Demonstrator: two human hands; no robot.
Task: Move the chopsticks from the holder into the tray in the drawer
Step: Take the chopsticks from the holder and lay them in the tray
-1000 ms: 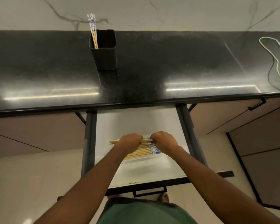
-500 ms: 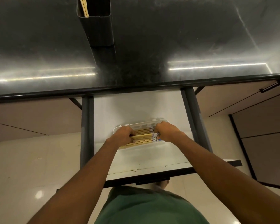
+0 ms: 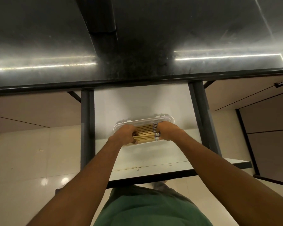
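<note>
Both hands, left hand [image 3: 127, 134] and right hand [image 3: 166, 130], clamped on chopsticks [image 3: 145, 133] inside tray [image 3: 163, 118], mid-frame; drawer [image 3: 121, 108] floor open around; holder [image 3: 101, 15] cropped at the top edge.

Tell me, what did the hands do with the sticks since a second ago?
Both hands, left hand and right hand, lowered the chopsticks into the white tray and spread them flat. They keep hold of both ends. The drawer stayed open.
</note>
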